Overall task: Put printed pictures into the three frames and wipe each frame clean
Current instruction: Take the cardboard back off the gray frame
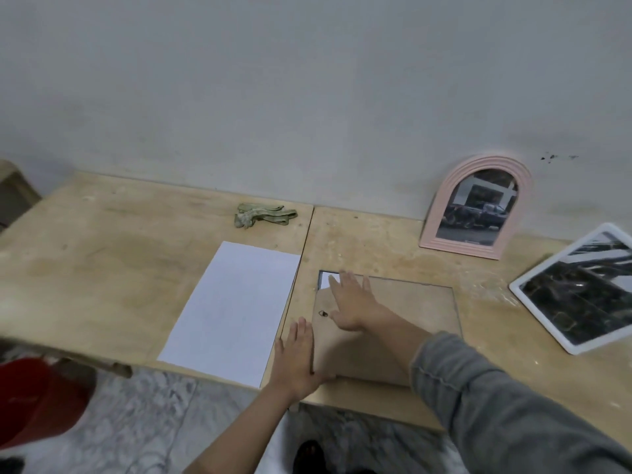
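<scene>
A rectangular frame lies face down on the table, its brown backing board [410,316] up and tilted, so white paper [326,280] shows at the far left corner. My right hand [352,304] presses flat on the board near that corner. My left hand [295,362] lies flat against the frame's left edge. A white sheet [232,309] lies face down to the left. A pink arched frame [478,206] with a picture leans on the wall. A white frame [578,289] with a dark picture lies at the right. A green cloth [263,214] sits near the wall.
Two pale wooden tables [102,268] stand side by side against a grey wall, with a seam between them. A red object [37,401] is at the lower left above the marble floor. A dark shoe [309,456] shows below the table edge.
</scene>
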Action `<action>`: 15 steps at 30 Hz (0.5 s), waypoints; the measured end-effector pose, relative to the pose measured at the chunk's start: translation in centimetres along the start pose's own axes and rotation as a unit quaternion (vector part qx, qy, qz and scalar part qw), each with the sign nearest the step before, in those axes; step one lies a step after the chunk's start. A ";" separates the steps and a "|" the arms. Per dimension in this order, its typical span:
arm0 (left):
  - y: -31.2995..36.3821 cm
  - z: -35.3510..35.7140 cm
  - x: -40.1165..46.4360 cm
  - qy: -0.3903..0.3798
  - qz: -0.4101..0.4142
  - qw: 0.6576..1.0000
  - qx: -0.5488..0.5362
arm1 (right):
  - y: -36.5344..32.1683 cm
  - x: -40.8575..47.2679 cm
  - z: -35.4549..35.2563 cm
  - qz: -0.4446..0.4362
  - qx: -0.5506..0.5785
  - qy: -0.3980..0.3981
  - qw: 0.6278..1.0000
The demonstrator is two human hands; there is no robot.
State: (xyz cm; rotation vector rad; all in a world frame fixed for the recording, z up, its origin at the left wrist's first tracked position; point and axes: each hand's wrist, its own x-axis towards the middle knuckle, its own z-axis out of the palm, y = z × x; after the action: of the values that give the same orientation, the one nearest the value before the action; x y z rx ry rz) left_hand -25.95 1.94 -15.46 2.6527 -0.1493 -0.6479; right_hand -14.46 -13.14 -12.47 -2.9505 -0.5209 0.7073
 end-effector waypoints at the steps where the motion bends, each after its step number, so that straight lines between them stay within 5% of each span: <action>1: 0.1 0.1 -0.1 0.001 -0.001 1.000 0.005 | 0.0 0.3 -0.2 -0.002 -0.024 -0.015 1.000; 6: 0.0 0.4 -0.2 0.019 -0.003 1.000 0.016 | -0.4 1.4 -0.9 -0.002 -0.113 -0.059 0.992; 15: 0.3 0.6 -0.2 0.034 -0.009 0.999 0.023 | -1.5 2.7 -1.9 0.029 -0.096 -0.064 0.993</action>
State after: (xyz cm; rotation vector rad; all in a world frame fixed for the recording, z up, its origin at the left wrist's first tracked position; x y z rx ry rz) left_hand -26.42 1.48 -15.77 2.7197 -0.1218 -0.5671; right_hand -11.79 -10.76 -11.73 -3.1242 -0.5443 0.9060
